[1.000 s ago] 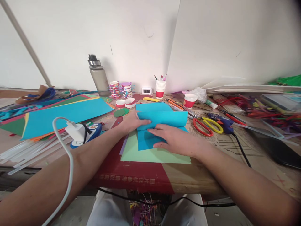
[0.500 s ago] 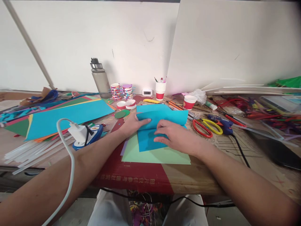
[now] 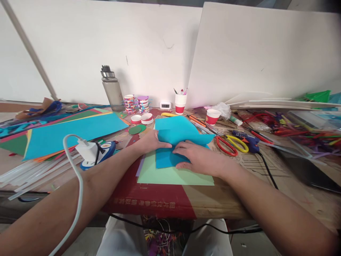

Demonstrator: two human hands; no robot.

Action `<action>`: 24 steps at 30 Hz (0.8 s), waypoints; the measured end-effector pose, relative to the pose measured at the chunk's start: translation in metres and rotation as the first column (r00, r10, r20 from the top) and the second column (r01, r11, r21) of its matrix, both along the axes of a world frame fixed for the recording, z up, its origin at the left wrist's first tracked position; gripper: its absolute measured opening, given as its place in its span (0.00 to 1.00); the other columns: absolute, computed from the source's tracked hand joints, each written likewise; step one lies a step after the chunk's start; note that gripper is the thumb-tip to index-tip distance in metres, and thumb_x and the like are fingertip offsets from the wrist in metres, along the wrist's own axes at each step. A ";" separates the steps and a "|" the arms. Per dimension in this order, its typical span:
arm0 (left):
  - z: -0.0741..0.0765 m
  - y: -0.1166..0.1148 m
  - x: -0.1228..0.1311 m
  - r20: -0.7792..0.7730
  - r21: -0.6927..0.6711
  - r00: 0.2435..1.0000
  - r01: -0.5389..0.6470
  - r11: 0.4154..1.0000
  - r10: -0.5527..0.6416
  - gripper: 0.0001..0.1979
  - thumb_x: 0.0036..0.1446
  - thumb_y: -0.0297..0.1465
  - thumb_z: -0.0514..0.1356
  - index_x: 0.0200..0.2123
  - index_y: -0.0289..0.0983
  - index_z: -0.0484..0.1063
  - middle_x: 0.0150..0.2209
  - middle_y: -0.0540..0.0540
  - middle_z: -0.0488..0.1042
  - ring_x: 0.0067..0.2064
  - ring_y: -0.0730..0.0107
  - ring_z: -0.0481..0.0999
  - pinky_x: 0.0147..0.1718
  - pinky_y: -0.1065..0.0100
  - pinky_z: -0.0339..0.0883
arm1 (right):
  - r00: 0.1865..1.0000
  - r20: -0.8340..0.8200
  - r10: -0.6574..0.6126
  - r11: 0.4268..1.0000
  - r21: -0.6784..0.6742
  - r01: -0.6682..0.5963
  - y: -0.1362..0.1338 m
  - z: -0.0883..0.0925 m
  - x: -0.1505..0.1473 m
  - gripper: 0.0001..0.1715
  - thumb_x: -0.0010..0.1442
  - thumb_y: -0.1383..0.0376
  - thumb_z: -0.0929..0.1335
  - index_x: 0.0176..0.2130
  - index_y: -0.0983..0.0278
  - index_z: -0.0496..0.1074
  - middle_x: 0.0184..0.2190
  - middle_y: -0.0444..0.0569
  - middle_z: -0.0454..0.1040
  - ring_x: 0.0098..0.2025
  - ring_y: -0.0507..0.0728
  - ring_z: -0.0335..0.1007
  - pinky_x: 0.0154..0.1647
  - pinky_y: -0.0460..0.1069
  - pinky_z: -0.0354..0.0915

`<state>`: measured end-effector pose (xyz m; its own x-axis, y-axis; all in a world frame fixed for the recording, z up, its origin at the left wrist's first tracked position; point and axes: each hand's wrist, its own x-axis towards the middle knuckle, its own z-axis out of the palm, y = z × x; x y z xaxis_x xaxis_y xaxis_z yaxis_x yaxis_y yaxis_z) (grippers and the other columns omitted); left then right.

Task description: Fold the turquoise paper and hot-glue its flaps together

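A blue sheet of paper lies in front of me, its far part bent up and over toward me, with the flap's right end standing off the table. My left hand grips the left edge of the bent part, its thumb stretched along the front. Against the lower side of the flap rest the fingertips of my right hand; its fingers are bent and its thumb lies apart on the blue sheet. Beneath is a light green sheet, with a purple edge showing at its left.
Right of the paper lie scissors, a glue gun and a dark phone-like slab. Behind stand paper cups, a clock and a bottle. Coloured sheets and a charger with a white cable are at left.
My right hand's fingers have moved in against the bent blue flap and its thumb has come down on the sheet. The flap's right end sits lower. The left hand keeps its grip.
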<state>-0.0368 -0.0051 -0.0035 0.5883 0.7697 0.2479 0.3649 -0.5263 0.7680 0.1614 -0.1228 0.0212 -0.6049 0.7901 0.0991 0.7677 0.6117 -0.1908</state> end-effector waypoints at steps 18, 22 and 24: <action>-0.006 -0.001 0.006 0.183 -0.040 0.958 -0.218 0.975 0.222 0.28 0.38 0.45 0.71 0.43 0.40 0.75 0.41 0.45 0.79 0.49 0.47 0.75 0.46 0.54 0.69 | 0.961 0.025 -0.276 0.961 0.032 0.275 0.014 0.006 0.023 0.19 0.66 0.56 0.62 0.41 0.65 0.77 0.42 0.55 0.76 0.44 0.61 0.71 0.44 0.52 0.63; -0.006 0.000 0.006 0.169 -0.025 0.961 -0.219 0.975 0.220 0.27 0.38 0.45 0.70 0.43 0.39 0.74 0.42 0.44 0.79 0.49 0.47 0.74 0.47 0.54 0.68 | 0.993 0.023 -0.119 0.993 0.021 0.119 0.012 -0.004 0.012 0.19 0.63 0.56 0.65 0.46 0.66 0.75 0.49 0.58 0.72 0.51 0.62 0.66 0.49 0.54 0.62; -0.006 0.001 0.006 0.166 -0.031 0.963 -0.208 0.978 0.210 0.27 0.39 0.45 0.70 0.43 0.38 0.74 0.42 0.43 0.78 0.49 0.47 0.74 0.47 0.54 0.68 | 0.994 0.006 -0.107 0.994 -0.002 0.107 0.011 -0.004 0.013 0.20 0.63 0.55 0.65 0.46 0.66 0.75 0.49 0.58 0.72 0.51 0.62 0.66 0.48 0.53 0.63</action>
<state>-0.0307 -0.0041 -0.0097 0.3652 0.8749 0.3182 0.3310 -0.4415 0.8340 0.1743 -0.1116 0.0175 -0.5176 0.8505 0.0934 0.8299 0.5256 -0.1874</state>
